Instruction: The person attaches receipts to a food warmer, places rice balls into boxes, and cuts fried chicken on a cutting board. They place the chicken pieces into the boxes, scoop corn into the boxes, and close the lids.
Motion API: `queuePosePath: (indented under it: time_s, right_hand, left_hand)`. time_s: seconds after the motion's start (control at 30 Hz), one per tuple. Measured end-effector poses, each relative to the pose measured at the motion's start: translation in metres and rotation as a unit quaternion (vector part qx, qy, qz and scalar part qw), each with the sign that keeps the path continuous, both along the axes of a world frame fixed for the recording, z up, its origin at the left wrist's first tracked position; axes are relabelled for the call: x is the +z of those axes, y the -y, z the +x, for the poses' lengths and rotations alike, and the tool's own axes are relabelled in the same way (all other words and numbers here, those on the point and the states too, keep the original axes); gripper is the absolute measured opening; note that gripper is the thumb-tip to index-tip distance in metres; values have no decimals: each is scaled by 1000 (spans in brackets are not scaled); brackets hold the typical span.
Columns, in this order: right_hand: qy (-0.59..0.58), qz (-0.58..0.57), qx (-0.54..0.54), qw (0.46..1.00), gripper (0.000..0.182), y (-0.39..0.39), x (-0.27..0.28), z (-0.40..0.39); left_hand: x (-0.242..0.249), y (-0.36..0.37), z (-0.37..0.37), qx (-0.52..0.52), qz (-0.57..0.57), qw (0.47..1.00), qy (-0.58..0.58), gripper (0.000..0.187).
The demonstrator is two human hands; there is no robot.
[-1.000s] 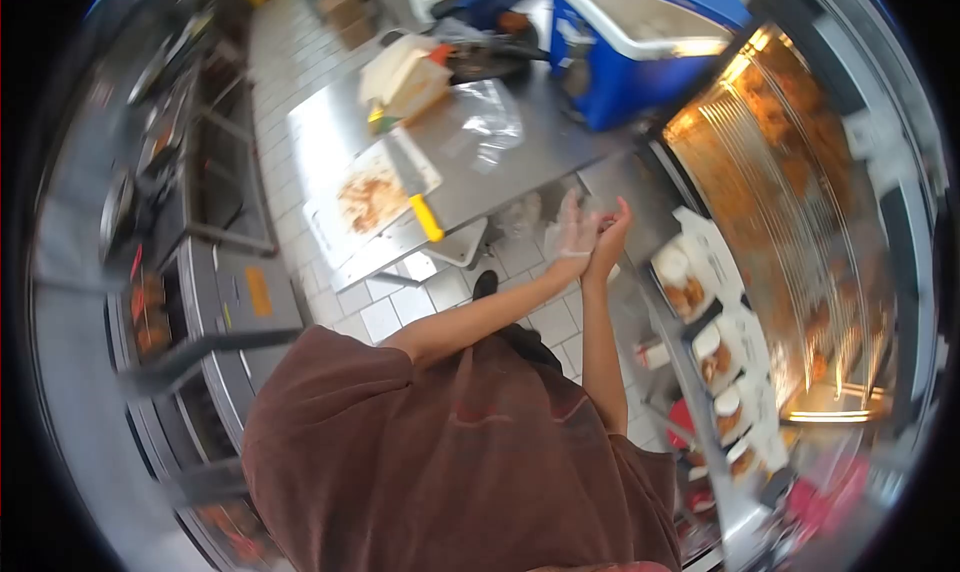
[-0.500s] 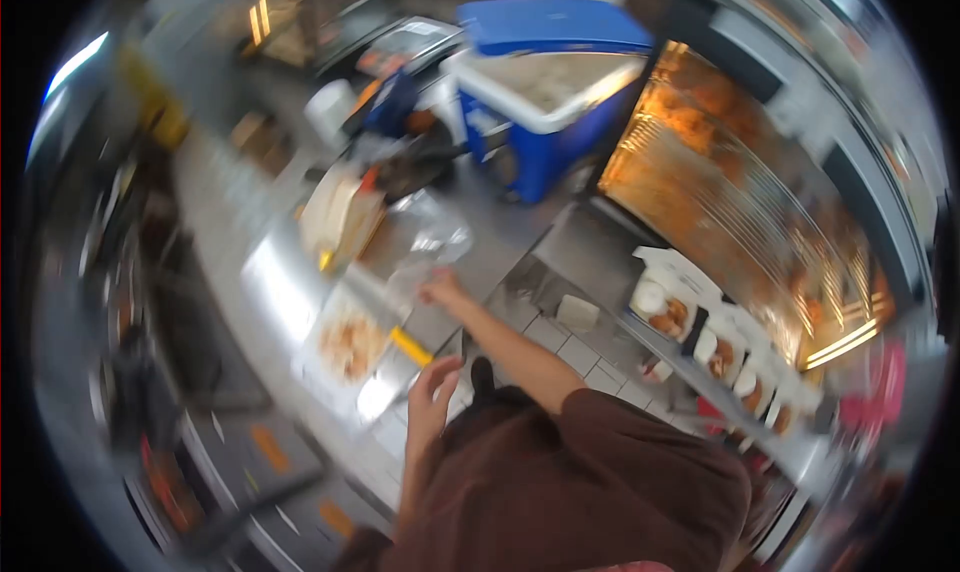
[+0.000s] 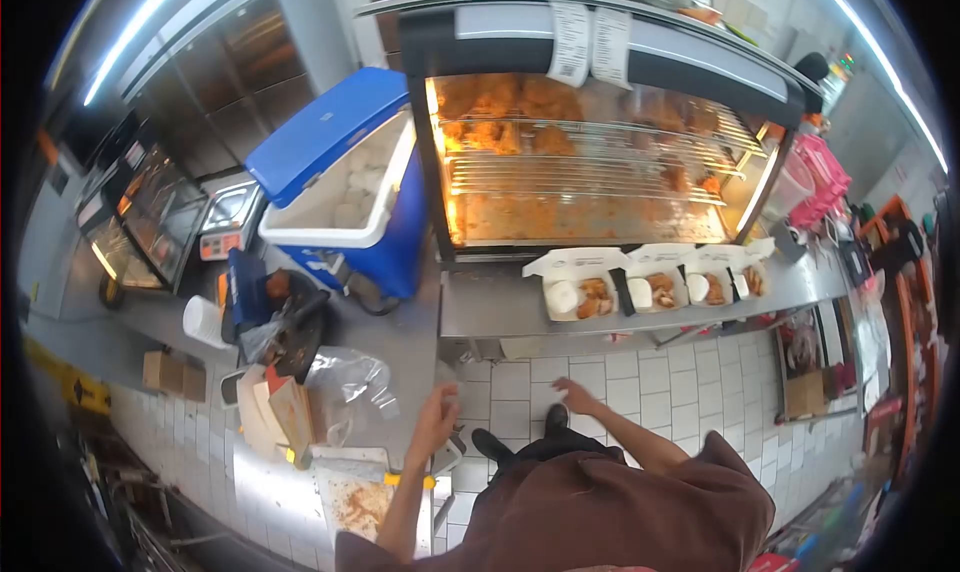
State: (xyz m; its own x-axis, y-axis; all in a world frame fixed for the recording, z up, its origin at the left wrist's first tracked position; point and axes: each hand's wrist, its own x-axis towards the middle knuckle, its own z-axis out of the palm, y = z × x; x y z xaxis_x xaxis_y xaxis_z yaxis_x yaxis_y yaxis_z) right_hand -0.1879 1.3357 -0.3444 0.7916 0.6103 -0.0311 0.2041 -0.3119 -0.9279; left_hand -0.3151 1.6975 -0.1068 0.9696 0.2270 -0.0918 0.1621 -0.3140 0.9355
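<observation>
My left hand is raised near the edge of the steel worktop, fingers loosely curved and apart, with nothing seen in them. Over the tiled floor, my right hand reaches out with its fingers extended, touching nothing. Beneath my left forearm a yellow-handled knife lies by a white cutting board strewn with brown crumbs. Left of that hand are a clear plastic bag and some folded cardboard packaging. Ahead, several open takeaway boxes hold browned food and white round tubs.
A lit warming cabinet with fried food stands behind the boxes on a steel counter. To its left is a blue cooler with its lid up, then a scale. White tiled floor runs below the counter.
My view has swung round from the worktop toward the warming cabinet and boxes. My right hand has left the area by the plastic bag and is now over the floor.
</observation>
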Motion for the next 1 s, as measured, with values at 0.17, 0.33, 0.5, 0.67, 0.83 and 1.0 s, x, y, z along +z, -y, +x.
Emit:
queuePosePath:
  time_s: [0.17, 0.33, 0.5, 0.67, 0.83, 1.0]
  right_hand:
    - [-290, -103, -402, 862, 28, 177, 24, -20]
    - [-319, 100, -530, 779, 30, 241, -30, -85]
    - [-272, -98, -354, 890, 27, 324, -68, -97]
    - [-293, -47, -380, 876, 28, 384, -52, -32]
    - [-330, 3, -413, 849, 29, 383, -54, -7]
    - [-359, 70, -492, 790, 31, 351, -112, -28]
  left_hand:
    - [26, 66, 160, -188, 24, 980, 55, 30]
    - [85, 253, 323, -241, 206, 900, 299, 73]
    - [72, 391, 441, -97, 408, 851, 316, 93]
    - [71, 451, 459, -65, 404, 884, 227, 120]
    - [91, 506, 460, -168, 319, 914, 188, 116]
    - [72, 567, 472, -149, 275, 899, 307, 104]
